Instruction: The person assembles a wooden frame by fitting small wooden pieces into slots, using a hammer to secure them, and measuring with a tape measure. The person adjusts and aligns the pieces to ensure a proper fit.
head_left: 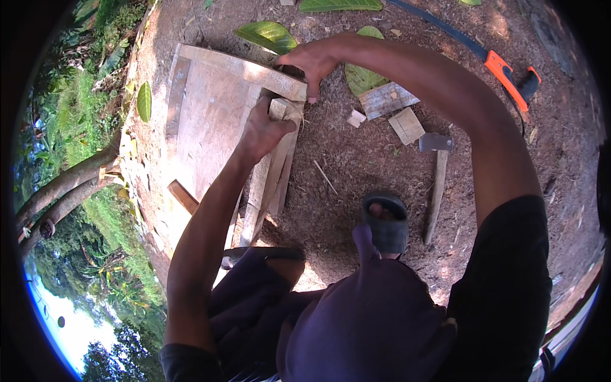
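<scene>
A wooden panel (207, 114) edged with battens lies on the ground in front of me, left of the middle. My left hand (262, 132) grips a wooden batten (258, 188) along the panel's right side. Its thumb lies across the top, and the fingertips are hidden down between the pieces. My right hand (310, 62) curves round the right end of the far batten (251, 71), fingers on its far side and thumb at its end. Both hands meet the wood near the same corner. A short brown wooden piece (183, 197) shows beside my left forearm.
A hammer (436, 191) lies on the soil at right, below two wood offcuts (406, 125) (388, 100) and a small pale block (356, 118). Farther off is a handsaw (509, 79) with an orange handle. Large green leaves (266, 36) are scattered about. My sandalled foot (385, 219) stands near the middle.
</scene>
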A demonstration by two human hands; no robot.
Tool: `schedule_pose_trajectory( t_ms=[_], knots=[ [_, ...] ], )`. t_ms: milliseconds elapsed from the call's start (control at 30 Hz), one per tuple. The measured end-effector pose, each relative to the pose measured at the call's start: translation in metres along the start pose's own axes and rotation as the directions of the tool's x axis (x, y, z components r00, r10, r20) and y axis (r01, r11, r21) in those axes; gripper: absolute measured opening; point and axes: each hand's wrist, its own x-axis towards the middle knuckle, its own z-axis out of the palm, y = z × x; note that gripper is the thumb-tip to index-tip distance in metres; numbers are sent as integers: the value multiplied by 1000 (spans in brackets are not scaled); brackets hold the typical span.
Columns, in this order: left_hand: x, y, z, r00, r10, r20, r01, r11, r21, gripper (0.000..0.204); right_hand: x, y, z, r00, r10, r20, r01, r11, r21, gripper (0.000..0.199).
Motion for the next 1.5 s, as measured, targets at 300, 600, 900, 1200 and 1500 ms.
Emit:
schedule_pose_trajectory(
  t_ms=[300,600,900,1200,1500],
  knots=[
    [-4,3,0,1000,10,6,-10,1000,-29,63,-10,13,23,958,-125,-258,116,992,-50,68],
    [-10,12,15,994,73,-85,-63,991,118,55,-14,21,40,950,-81,-303,106,992,69,67],
    [-1,-21,21,961,210,-182,-146,939,312,47,-30,-26,55,969,128,-212,-150,985,-89,75],
    [2,-10,24,991,63,-116,-25,953,303,57,-39,-44,67,889,264,-375,-269,962,38,75],
    [7,-14,24,994,25,-106,19,917,398,62,-36,-42,78,861,237,-450,-284,958,-38,65]
  ],
)
